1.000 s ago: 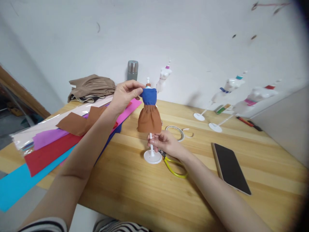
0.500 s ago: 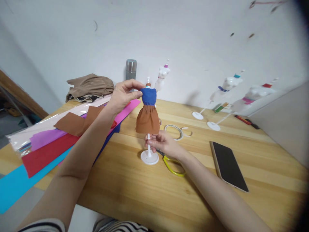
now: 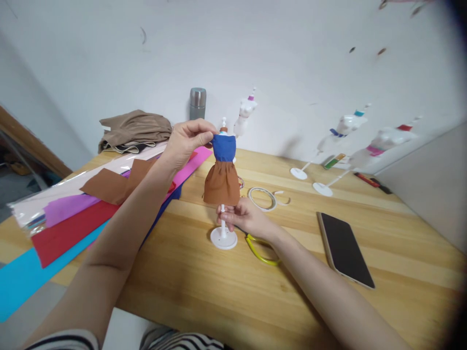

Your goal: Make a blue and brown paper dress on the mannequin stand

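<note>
A small white dress form (image 3: pixel 223 236) stands on its round base in front of me, dressed in a strapless blue bodice (image 3: pixel 224 148) and a gathered brown skirt (image 3: pixel 221 183). My left hand (image 3: pixel 191 141) pinches the bodice's upper left edge between thumb and fingers. Below the skirt, my right hand (image 3: pixel 241 215) is closed around the form's thin stand. Yellow-handled scissors (image 3: pixel 260 250) lie under and beside my right wrist, their blades mostly hidden.
Fabric pieces, among them a red one (image 3: pixel 75 233), pile up at left beside folded brown cloth (image 3: pixel 136 129). Behind are a thermos (image 3: pixel 197 103) and more dress forms (image 3: pixel 246 114). A tape roll (image 3: pixel 261 190) and a phone (image 3: pixel 345 248) lie to the right.
The dress form has tilted slightly and its base has shifted a little left. My left hand keeps its pinch at the bodice's edge, and my right hand stays on the stand.
</note>
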A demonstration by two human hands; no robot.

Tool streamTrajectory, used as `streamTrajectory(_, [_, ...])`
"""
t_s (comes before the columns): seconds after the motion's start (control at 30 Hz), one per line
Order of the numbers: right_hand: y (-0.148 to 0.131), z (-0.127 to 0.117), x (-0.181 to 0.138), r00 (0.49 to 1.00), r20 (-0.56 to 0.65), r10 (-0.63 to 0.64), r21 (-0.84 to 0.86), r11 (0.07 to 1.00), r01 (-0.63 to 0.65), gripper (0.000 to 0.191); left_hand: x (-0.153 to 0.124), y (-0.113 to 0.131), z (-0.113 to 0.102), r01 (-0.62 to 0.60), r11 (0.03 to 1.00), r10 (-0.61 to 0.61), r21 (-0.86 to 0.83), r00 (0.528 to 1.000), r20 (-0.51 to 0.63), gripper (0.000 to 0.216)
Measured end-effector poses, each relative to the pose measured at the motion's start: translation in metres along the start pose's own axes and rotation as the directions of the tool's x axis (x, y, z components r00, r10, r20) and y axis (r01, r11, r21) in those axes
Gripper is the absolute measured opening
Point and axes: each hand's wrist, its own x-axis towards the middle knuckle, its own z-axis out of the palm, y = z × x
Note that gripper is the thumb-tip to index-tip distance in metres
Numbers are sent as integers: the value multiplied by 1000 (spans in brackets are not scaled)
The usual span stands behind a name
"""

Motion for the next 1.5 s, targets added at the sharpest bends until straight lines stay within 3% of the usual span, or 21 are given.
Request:
streamTrajectory(0.33, [0,0,0,1000,-29,-10,-21,1000,9,34,-3,5,2,-21,999,22,-27,1000,16,36])
streamTrajectory(0.6, [7,-1,2,999,-53,-7,-151,988,-1,31,-2,11,7,-61,997,61,56,998,2,12])
streamTrajectory(0.73, [10,-3,1,998,-65,-6,-225,974,-9,31,-2,12,10,-8,1000,8,8,999,-38,10])
streamTrajectory(0.93, [6,-2,1,998,-64,-5,-169,986,-6,32,-1,11,11,61,998,-63,-36,996,-58,13])
streamTrajectory(1.13, [2,0,1,998,-67,-16,-60,998,12,32,0,15,7,72,996,-73,-55,997,-15,33])
streamTrajectory(1.3, [1,0,1,997,-76,-31,-55,998,27,29,-1,13,5,17,997,-15,-72,1000,17,18])
streamTrajectory(1.5, [0,2,1,995,-78,-62,-112,992,53,28,-2,9,8,32,998,-33,-56,999,-17,22])
